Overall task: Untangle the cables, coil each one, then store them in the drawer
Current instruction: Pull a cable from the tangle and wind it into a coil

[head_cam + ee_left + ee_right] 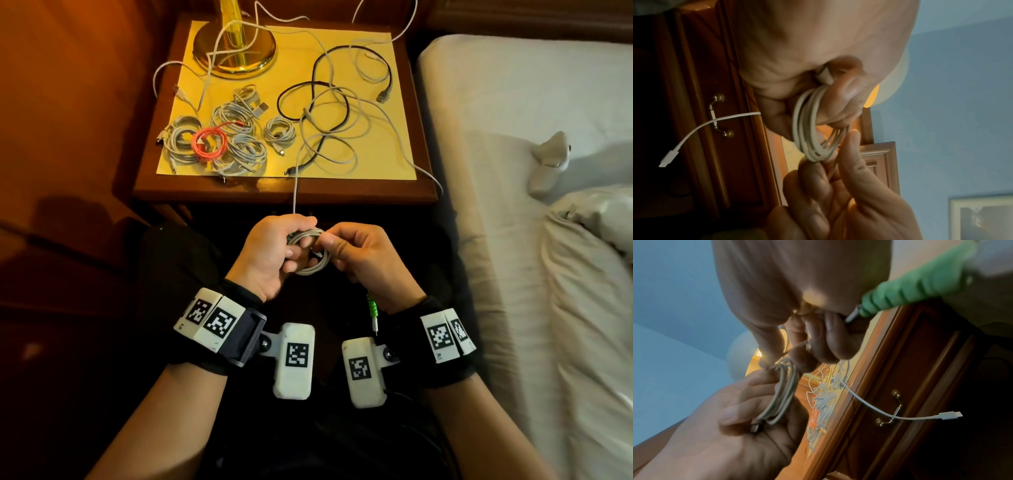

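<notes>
In front of the nightstand, my left hand (291,245) grips a small coil of white cable (313,265) with fingers curled through its loops. My right hand (330,240) pinches the same cable at the coil's upper edge. The cable's free strand (295,192) runs up onto the nightstand top into a loose tangle of white cables (342,137) and a black cable (318,85). The left wrist view has the coil (807,129) hanging from my left hand's fingers (838,104). In the right wrist view the coil (783,394) crosses my left palm with a plug end showing.
Several coiled cables (236,150), one of them red (209,142), lie on the nightstand's yellow mat (394,164). A brass lamp base (234,48) stands behind. The drawer front with its brass handle (719,113) is closed; a white plug end (949,415) dangles before it. A bed (513,205) lies right.
</notes>
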The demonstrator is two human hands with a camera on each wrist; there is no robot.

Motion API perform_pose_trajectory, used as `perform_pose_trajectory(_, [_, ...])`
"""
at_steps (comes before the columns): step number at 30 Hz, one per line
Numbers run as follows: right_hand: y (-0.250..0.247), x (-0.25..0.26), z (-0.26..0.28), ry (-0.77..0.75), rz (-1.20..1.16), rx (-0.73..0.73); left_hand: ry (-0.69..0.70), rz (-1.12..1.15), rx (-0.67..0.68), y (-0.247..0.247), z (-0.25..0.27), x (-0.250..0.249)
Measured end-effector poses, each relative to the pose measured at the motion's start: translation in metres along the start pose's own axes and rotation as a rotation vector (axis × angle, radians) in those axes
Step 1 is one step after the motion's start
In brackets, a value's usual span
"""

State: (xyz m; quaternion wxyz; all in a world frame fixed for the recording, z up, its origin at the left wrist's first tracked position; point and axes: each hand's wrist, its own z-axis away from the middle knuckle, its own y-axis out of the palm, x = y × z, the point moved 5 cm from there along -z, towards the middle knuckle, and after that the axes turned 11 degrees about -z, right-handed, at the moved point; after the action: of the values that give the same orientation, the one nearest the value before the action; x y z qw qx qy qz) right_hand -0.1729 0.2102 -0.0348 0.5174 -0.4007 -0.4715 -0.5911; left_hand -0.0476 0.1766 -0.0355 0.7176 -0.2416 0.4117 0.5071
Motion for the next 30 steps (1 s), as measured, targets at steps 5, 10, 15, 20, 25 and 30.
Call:
perform_pose_trajectory(5, [0.002,-0.008,0.000,0.017,0.092,0.004,0.025,-0.091,-0.085,0.000,-0.003,0.006])
perform_pose_trajectory(10, [-0.006,-0.010,-0.001,0.009,0.045,-0.077,0.173,-0.323,-0.118,-0.006,-0.012,0.009])
perform_pose_trajectory(15, [-0.015,-0.007,-0.001,0.017,0.080,-0.130,0.334,-0.350,-0.011,-0.002,-0.006,0.001])
perform_pose_trajectory(20, [-0.023,-0.005,-0.003,0.012,0.138,-0.175,0.372,-0.541,0.149,-0.003,0.005,-0.005])
perform_pose_trajectory(25, [-0.018,-0.003,0.001,-0.012,0.145,-0.150,0.400,-0.463,0.141,-0.008,0.006,-0.010])
perform_pose_trajectory(30, [-0.017,0.000,0.004,0.025,0.000,-0.125,0.315,-0.435,0.103,-0.013,0.005,-0.005])
